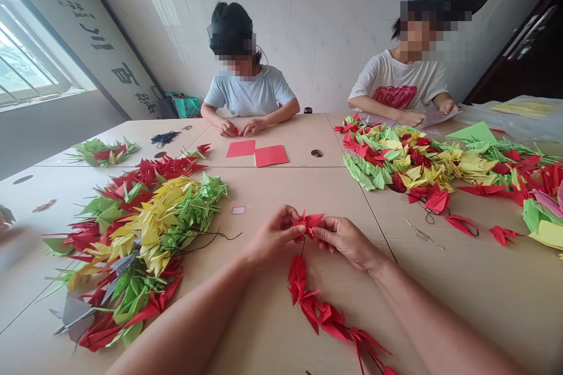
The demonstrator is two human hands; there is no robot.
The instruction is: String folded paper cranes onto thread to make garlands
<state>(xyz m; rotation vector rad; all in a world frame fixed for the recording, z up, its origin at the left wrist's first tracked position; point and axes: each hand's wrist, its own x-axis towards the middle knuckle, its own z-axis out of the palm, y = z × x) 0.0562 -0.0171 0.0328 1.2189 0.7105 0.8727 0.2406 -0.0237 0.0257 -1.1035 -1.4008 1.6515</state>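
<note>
Between my two hands, above the table, is a red folded paper crane (pixel 311 221). My left hand (pixel 285 228) pinches its left side with thumb and fingers. On the other side, my right hand (pixel 341 239) grips it, thumb in front. A dark cord (pixel 303 246) runs down from this crane to a string of red paper cranes (pixel 328 316), which lies on the table toward me and trails to the lower right. The fingertips behind the crane are partly hidden.
Strung green, yellow and red cranes pile up at left (pixel 153 222) and right (pixel 417 158). A needle-like tool (pixel 424 234) and loose red cranes (pixel 504 235) lie at right. Red paper squares (pixel 271 156) lie ahead. Two people sit opposite; a blurred hand (pixel 17 243) shows at far left.
</note>
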